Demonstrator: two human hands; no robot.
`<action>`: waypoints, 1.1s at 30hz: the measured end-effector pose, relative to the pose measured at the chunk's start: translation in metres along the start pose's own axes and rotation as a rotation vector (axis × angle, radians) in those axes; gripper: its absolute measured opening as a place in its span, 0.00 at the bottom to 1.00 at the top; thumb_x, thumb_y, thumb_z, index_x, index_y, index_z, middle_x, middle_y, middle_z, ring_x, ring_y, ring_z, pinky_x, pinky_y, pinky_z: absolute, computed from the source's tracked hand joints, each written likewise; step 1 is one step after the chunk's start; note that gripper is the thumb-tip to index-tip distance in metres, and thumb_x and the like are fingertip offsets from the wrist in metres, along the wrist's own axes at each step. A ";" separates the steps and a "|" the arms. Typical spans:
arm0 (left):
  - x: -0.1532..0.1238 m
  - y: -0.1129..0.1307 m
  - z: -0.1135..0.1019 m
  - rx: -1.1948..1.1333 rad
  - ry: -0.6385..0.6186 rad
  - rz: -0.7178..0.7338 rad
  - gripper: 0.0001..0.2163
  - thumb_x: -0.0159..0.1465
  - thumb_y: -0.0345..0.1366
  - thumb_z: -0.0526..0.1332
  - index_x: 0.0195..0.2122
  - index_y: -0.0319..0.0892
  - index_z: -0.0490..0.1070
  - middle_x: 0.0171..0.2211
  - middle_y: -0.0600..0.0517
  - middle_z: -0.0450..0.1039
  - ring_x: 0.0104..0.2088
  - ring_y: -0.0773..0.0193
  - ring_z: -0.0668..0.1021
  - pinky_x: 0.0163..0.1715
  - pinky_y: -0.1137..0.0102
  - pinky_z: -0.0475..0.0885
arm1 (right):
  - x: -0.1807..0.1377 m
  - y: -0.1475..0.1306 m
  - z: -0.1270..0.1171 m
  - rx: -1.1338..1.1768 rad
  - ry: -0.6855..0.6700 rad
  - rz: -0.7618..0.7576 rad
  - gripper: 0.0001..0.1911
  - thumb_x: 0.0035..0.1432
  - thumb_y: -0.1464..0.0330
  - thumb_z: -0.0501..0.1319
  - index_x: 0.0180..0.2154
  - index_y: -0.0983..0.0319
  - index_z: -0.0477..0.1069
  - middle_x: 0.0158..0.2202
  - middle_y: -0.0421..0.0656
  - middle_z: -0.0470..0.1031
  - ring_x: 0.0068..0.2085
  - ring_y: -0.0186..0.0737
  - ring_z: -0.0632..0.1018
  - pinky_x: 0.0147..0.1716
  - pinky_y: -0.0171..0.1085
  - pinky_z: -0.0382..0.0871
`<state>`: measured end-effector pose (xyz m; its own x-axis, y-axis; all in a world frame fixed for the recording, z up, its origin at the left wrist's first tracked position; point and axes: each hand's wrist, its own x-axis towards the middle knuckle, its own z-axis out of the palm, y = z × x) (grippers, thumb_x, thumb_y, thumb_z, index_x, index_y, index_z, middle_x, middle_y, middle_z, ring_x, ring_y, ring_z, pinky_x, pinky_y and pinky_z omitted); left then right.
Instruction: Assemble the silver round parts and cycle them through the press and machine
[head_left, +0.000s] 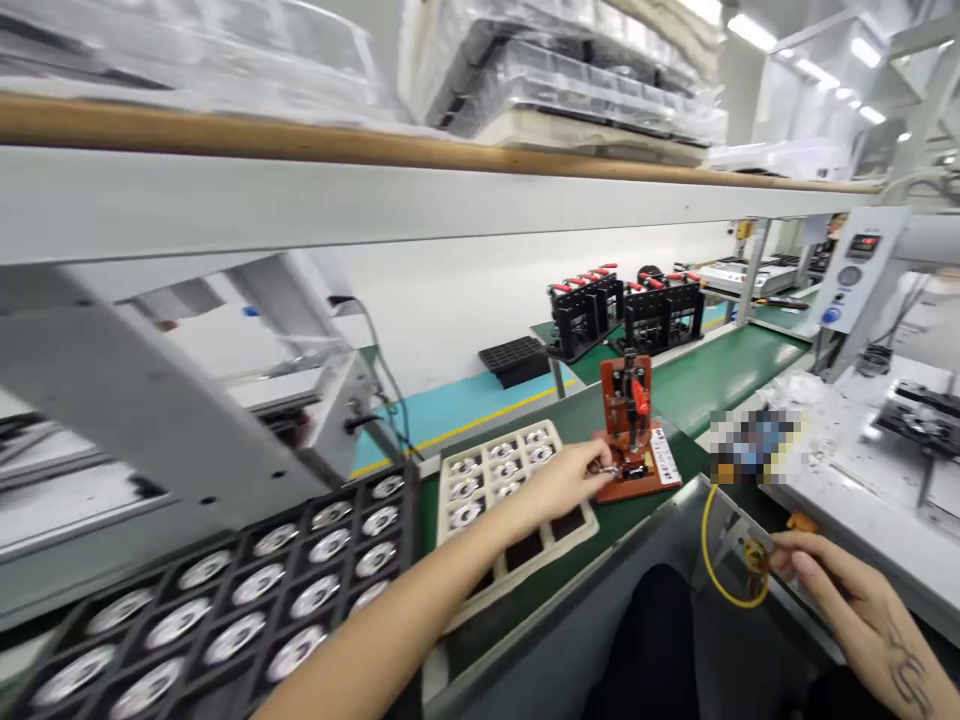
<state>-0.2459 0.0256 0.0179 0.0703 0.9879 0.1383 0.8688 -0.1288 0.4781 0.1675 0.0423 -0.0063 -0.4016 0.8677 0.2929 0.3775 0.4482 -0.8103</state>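
My left hand [574,478] reaches over the cream tray to an orange-red clamp fixture [626,430] with a red-handled toggle. Its fingers are closed at the fixture's base, on something small that they mostly hide. My right hand [840,585] is low on the right, beyond the bench's front edge, with thumb and fingers pinched at the coiled end of a yellow cord [706,545]. That cord loops down from a blurred-out object [757,445] on the bench. The cream tray [555,560] holds several shiny round metal parts [465,488], and some of its pockets show dark.
Black trays [304,525] of ring-shaped metal parts fill the left front. Overhead runs a shelf [375,195] stacked with clear plastic trays. Black fixtures with red handles [664,310] stand at the back. A white control box [851,270] and a grey machine table [847,450] lie right.
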 end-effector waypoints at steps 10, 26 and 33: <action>0.053 0.163 0.057 -0.056 0.377 1.194 0.09 0.77 0.28 0.57 0.53 0.42 0.73 0.44 0.41 0.84 0.43 0.54 0.84 0.41 0.60 0.79 | 0.015 -0.042 -0.012 0.300 -0.051 0.029 0.24 0.62 0.58 0.73 0.57 0.56 0.76 0.35 0.40 0.77 0.33 0.40 0.78 0.35 0.40 0.79; 0.231 0.276 0.100 -0.249 -0.131 0.741 0.18 0.73 0.43 0.63 0.61 0.43 0.74 0.62 0.41 0.75 0.63 0.47 0.76 0.65 0.53 0.72 | -0.027 -0.009 -0.147 -0.123 0.588 0.191 0.24 0.56 0.53 0.74 0.48 0.61 0.77 0.26 0.37 0.70 0.27 0.40 0.72 0.30 0.40 0.71; 0.317 0.310 0.119 -0.117 -0.395 0.662 0.18 0.54 0.45 0.76 0.43 0.43 0.83 0.49 0.47 0.84 0.51 0.47 0.83 0.53 0.63 0.77 | -0.072 -0.013 -0.187 -0.184 0.700 0.205 0.29 0.58 0.49 0.74 0.52 0.59 0.77 0.27 0.37 0.71 0.27 0.41 0.74 0.29 0.40 0.73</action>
<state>0.1045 0.3094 0.1066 0.7447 0.6569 0.1177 0.5294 -0.6888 0.4953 0.3473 0.0144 0.0782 0.2933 0.8438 0.4493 0.5453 0.2384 -0.8036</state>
